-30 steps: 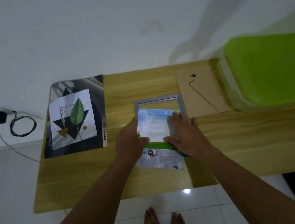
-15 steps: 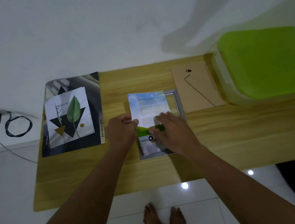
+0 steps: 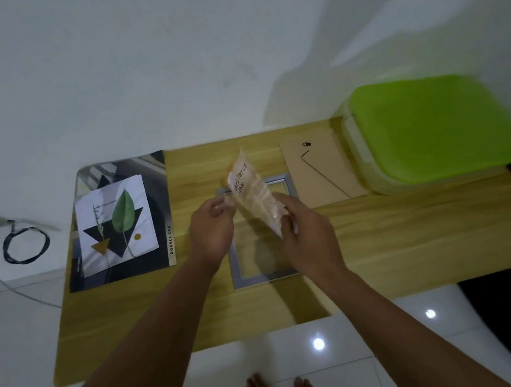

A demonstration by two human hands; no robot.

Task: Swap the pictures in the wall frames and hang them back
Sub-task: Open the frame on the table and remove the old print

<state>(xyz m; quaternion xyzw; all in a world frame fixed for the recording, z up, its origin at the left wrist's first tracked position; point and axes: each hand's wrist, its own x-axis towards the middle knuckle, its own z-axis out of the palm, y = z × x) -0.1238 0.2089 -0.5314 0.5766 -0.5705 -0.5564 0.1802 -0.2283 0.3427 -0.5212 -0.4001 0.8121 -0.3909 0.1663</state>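
The fingers (image 3: 287, 221) of my right hand (image 3: 308, 238) pinch the lower end of the sheet (image 3: 252, 190), narrow around it. My left hand (image 3: 211, 231) sits just at 9 o'clock of it with its fingers (image 3: 220, 204) curled at the paper's edge, and I cannot tell whether they grip it or only brush it. A second ago this sheet lay flat on the frame (image 3: 235, 265) with its blue face up and both my hands spread on it. Half a second ago its far end had come up. Now it stands tilted in the air, turned over, its pale orange back with printed words towards me. I take that to mean the old picture is out: the grey frame lies open on the counter (image 3: 424, 231) under my wrists, wood grain showing through its opening, ready, I judge, for the other picture. That one, the leaf print (image 3: 116, 224), waits at 9 o'clock on a dark magazine (image 3: 157, 176) whose left edge is flush with the counter's left end. The brown backing board (image 3: 319, 178) lies at 2 o'clock, just beside the frame's far corner and tight against the green-lidded box (image 3: 433, 127) at 3 o'clock. The box blocks a sweep to the right, and the wall closes off 12 o'clock. Bare wood lies at 4 o'clock and between frame and magazine, and either spot should do for setting the sheet down. The near edge at 6 o'clock is close to the frame's bottom rail, so I would not slide anything towards me.
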